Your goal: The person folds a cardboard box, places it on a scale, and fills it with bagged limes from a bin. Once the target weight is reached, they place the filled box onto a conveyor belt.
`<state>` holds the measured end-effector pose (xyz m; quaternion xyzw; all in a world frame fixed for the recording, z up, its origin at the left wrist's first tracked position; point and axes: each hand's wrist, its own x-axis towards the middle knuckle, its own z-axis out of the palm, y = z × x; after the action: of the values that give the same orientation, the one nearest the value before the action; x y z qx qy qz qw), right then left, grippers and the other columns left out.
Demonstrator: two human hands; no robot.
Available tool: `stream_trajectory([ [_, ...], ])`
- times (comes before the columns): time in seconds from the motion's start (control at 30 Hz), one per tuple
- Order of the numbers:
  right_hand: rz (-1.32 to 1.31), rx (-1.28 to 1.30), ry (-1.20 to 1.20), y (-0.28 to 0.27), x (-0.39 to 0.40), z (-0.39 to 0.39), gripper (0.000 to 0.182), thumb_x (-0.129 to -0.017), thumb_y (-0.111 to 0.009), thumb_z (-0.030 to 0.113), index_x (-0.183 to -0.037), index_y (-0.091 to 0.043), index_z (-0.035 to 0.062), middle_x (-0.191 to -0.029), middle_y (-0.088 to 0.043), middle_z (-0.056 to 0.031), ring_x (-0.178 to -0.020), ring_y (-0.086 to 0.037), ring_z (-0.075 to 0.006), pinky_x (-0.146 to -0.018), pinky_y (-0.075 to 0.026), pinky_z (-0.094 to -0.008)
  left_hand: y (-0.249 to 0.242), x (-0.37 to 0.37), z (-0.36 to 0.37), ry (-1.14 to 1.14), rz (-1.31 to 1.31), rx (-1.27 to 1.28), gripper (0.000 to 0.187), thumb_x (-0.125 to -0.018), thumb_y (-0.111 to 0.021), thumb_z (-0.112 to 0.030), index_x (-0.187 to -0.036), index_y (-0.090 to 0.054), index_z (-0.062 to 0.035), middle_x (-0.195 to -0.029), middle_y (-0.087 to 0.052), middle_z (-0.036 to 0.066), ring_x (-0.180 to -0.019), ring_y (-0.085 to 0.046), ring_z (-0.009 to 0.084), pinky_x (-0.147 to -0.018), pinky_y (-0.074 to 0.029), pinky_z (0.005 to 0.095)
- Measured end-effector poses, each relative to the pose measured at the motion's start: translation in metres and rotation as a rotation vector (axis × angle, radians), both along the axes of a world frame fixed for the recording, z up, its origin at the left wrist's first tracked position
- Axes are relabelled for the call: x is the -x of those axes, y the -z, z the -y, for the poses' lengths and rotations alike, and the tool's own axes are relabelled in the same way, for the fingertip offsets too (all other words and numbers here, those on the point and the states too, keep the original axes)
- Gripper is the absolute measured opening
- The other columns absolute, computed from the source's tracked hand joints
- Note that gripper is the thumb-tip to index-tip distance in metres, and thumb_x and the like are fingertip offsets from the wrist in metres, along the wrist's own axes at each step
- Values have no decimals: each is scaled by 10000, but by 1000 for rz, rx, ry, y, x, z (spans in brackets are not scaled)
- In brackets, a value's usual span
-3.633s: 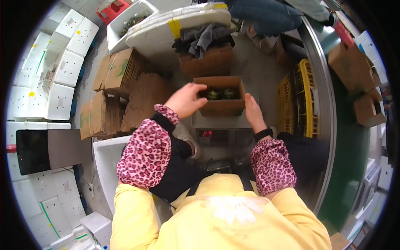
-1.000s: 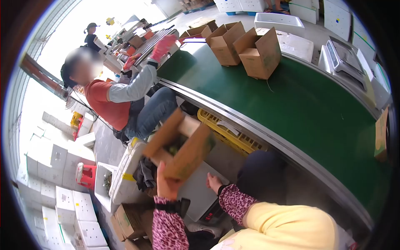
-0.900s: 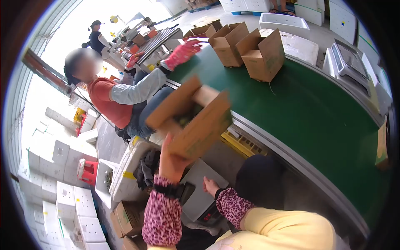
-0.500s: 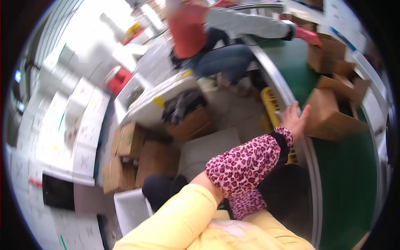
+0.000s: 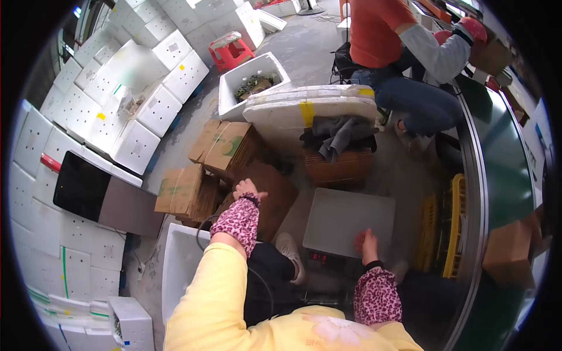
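My left hand [image 5: 249,188] reaches over a brown cardboard piece [image 5: 272,196], close to strapped bundles of flat cardboard boxes [image 5: 225,143]. Its fingers are apart, and I see nothing in them. Over the near right part of a grey scale platform [image 5: 349,216] is my right hand [image 5: 367,243], its fingers curled and close together. What it holds, if anything, is hidden. Red digits glow on the scale display [image 5: 317,257] just left of this hand. Leopard-print sleeves cover both forearms.
A green conveyor belt [image 5: 508,169] with a brown box [image 5: 509,251] runs along my right, beside a yellow crate [image 5: 455,225]. A co-worker [image 5: 377,35] sits ahead, pink-gloved hands at another box. White foam boxes [image 5: 140,146] are stacked left; one open box [image 5: 225,96] stands ahead.
My left hand has swung from the open box at the belt to the cardboard on the left. My right hand has come into view. The co-worker's arm has drawn in, and my view has turned left.
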<state>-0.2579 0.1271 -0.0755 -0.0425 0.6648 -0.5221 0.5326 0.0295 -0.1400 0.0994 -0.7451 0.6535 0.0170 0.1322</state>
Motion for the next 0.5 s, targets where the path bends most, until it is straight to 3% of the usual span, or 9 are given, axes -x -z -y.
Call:
stream_trajectory([
  [0.1,-2,-32,-40,8,-2,6,543,-933,-350,532,-1073,-540,42,-887,-622,-72,-741,-614,-195,-579,-456,-317,15,-24,15,-10,16,-208,764,-657,-784,-427,-1245,-432,-90,-1265,-469,126,-1190,-464,266,-952,-421,397],
  [0.17,32,-67,-70,9,-4,9,535,-931,-361,531,-1048,-548,43,-849,-617,-65,-713,-613,-192,-548,-455,-309,20,-28,23,72,7,-236,642,-724,-743,-329,-1234,-449,-74,-1251,-486,141,-1157,-503,295,-921,-454,399],
  [0.23,12,-61,-88,7,-8,10,536,-929,-364,533,-1037,-554,44,-840,-616,-65,-704,-611,-189,-541,-454,-309,18,-33,34,152,-42,-235,258,-846,-552,-123,-1075,-624,-27,-1120,-601,188,-1044,-591,318,-853,-501,405],
  [0.3,-4,-43,-100,0,-11,14,536,-927,-368,534,-1027,-560,44,-832,-615,-65,-695,-610,-186,-534,-454,-309,5,-33,36,171,-17,-256,222,-853,-527,-107,-1012,-659,-25,-1075,-619,189,-1024,-602,314,-847,-502,396],
  [0.33,-19,-49,-99,-12,-14,17,493,-930,-392,501,-1002,-558,42,-803,-595,-45,-661,-578,-154,-519,-428,-277,3,-35,39,128,-71,-199,287,-779,-633,-187,-1019,-648,-30,-1066,-608,218,-1029,-588,329,-873,-482,395],
  [0.37,-34,-57,-97,-25,-15,18,452,-933,-416,468,-977,-556,41,-773,-574,-26,-627,-546,-122,-504,-403,-245,0,-40,39,158,-107,-178,283,-771,-625,-206,-993,-654,-33,-1051,-611,219,-1015,-591,337,-864,-480,399],
  [0.5,-67,48,-142,-52,-14,21,424,-926,-443,451,-989,-564,49,-815,-591,-37,-661,-560,-117,-523,-413,-246,-35,-45,49,249,-300,21,313,-743,-611,-244,-932,-623,6,-959,-621,238,-906,-608,357,-841,-473,391],
])
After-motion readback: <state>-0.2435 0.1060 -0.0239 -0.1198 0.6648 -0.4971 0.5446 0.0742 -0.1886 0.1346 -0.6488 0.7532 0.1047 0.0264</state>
